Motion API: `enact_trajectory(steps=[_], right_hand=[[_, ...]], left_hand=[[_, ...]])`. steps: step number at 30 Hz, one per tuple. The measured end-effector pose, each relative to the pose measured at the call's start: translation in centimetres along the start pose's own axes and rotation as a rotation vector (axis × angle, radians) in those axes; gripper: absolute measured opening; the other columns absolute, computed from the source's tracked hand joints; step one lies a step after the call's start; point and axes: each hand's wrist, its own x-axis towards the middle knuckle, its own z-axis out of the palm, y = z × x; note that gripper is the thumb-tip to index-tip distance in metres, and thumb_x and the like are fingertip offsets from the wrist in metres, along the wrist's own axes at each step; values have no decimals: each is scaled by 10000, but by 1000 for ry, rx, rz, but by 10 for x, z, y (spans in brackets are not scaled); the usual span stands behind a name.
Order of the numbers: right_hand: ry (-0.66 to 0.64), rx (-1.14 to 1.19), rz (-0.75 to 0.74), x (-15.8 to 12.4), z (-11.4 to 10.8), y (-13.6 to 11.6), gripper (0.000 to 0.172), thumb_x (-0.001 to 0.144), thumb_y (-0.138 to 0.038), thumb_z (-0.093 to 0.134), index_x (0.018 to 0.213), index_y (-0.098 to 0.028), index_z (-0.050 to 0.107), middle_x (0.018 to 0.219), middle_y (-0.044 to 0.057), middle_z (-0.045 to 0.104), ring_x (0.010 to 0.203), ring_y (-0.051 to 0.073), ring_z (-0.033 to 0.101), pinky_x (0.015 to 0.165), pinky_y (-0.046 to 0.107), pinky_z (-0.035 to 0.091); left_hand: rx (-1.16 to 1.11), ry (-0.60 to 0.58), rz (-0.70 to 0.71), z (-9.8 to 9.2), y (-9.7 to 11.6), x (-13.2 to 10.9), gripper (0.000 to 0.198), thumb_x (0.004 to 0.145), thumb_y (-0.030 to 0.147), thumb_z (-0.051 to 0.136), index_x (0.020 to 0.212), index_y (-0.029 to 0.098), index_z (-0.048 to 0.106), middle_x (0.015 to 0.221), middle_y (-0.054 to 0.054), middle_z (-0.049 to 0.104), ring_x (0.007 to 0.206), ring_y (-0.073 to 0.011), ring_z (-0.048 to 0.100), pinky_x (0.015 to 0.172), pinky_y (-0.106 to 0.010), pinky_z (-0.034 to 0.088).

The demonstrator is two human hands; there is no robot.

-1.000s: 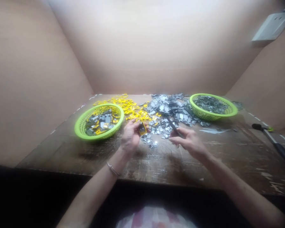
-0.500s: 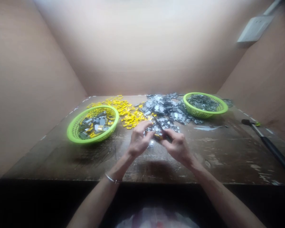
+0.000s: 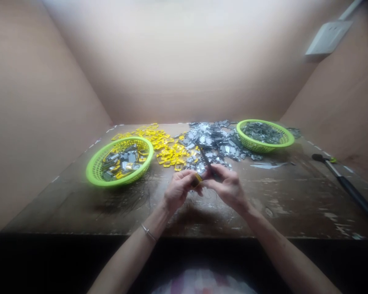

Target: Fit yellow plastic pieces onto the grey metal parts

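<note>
At the far left, a round lime-green plastic basket [image 3: 93, 171] holds grey metal parts mixed with yellow pieces, and a scatter of small yellow plastic frames [image 3: 168, 157] spreads across the dark, worn wooden table [image 3: 79, 204] just beside it. The left hand [image 3: 180, 191], wearing a thin metal bangle [image 3: 148, 232], pinches a small yellow piece [image 3: 197, 179] at its fingertips. The right hand [image 3: 225, 190] grips a slim black tool [image 3: 206, 160], its long axis tilted up and to the left, tip pointing away from the person over the pile. The hands are close together, with the tool's lower end beside the yellow piece. Beyond them lies a heap of silvery metal scraps [image 3: 210, 139], then a second lime-green basket [image 3: 282, 143] of grey parts, and at the far right a black-handled tool [image 3: 354, 196].
</note>
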Motion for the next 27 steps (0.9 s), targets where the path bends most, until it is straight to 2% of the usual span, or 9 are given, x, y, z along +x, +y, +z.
enact_trajectory(steps=[12,20,27], right_hand=[[39,-61,-27,-1,4,-5,129,629,-189,561,751,-166,525,668,2,557,609,124,520,592,248,434],[40,86,19,2,3,-4,185,650,-216,544,820,-143,536,719,22,581,648,135,547,601,257,450],[36,77,38,5,5,-2,163,678,-229,516,821,-151,519,703,11,574,574,112,536,556,239,448]], left_hand=[[-24,28,33,0,1,1,167,690,233,504,764,100,572,638,-46,573,493,-135,531,513,-313,431],[-50,67,41,4,8,1,157,658,234,538,740,113,594,630,-49,604,488,-138,537,513,-314,429],[-86,58,28,4,4,3,174,677,255,510,743,109,579,653,-68,605,537,-168,552,455,-299,426]])
